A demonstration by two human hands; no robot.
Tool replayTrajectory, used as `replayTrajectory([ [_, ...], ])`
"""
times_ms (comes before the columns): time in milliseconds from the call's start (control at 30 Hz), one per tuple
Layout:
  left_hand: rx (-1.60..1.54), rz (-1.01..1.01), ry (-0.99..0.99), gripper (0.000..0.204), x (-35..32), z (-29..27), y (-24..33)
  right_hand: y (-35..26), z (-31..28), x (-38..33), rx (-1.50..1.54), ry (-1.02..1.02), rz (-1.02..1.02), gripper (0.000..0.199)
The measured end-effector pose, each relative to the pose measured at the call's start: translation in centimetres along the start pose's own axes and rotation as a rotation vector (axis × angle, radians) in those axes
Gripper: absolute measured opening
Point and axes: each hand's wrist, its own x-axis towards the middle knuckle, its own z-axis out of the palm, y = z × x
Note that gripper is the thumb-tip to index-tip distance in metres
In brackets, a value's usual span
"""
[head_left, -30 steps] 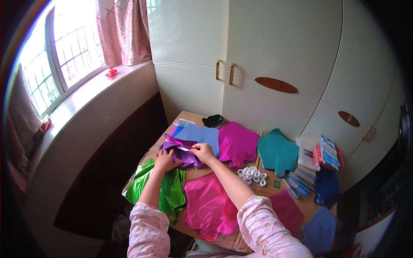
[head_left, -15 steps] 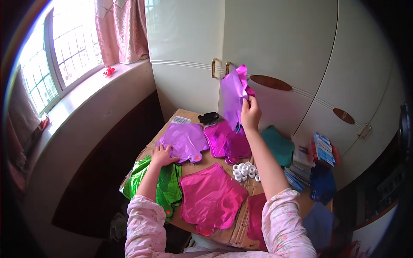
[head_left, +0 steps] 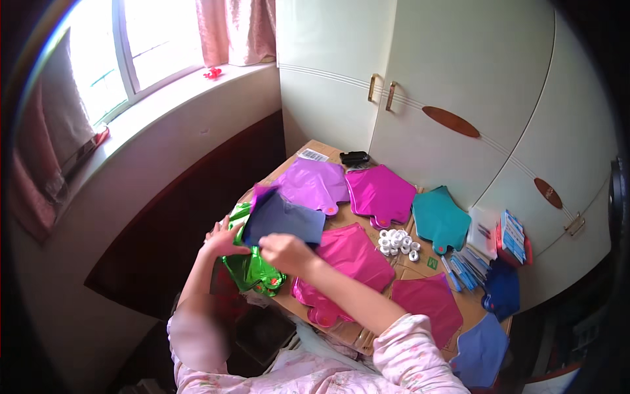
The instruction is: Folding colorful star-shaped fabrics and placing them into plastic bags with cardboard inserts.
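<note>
My right hand [head_left: 286, 253] reaches across to the left, closed on a small bundle of flat foil balloons [head_left: 283, 218], grey-blue on the facing side with a purple edge at the far left. My left hand [head_left: 222, 240] is beside the bundle's left side, thumb and fingers apart, over the edge of a pile of green foil balloons [head_left: 252, 270]. Behind the bundle rests a stack of light purple foil balloons [head_left: 314, 180]. Pink foil balloons [head_left: 354, 259] lie under my right wrist, partly hidden by it.
On the cardboard [head_left: 431, 253] are magenta foil balloons [head_left: 380, 190], teal ones [head_left: 441, 217], dark pink ones [head_left: 430, 305] and blue ones [head_left: 482, 345]. White ribbon rolls [head_left: 397, 243] sit mid-table, with packs of blue-white sticks [head_left: 469, 268] to the right. Cabinets [head_left: 472, 79] stand behind.
My right hand has swung the bundle from high at the back down and left, over the green balloons. My left hand has moved off the light purple balloons. The view has shifted.
</note>
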Motion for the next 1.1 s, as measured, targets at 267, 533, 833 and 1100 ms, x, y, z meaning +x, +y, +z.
replayTrajectory([
  [267, -0.031, 0.306, 0.205, 0.076, 5.7, 9.8, -7.9, -5.0, 6.9, -2.3, 0.109, -0.258, -0.024, 0.010],
  [533, -0.027, 0.183, 0.218, 0.067, 3.4, 8.6, -9.4, -5.5, 7.5, -2.7, 0.219, -0.265, 0.106, 0.013],
  [833, -0.524, -0.115, 0.908, 0.027, -7.9, 7.0, -3.9, -4.4, 8.0, -2.6, 0.638, -0.201, 0.631, 0.014],
  [1100, -0.502, 0.377, 0.776, 0.008, -10.8, 7.7, 1.7, -3.6, 7.9, -2.4, 0.746, -0.220, 0.790, 0.021],
])
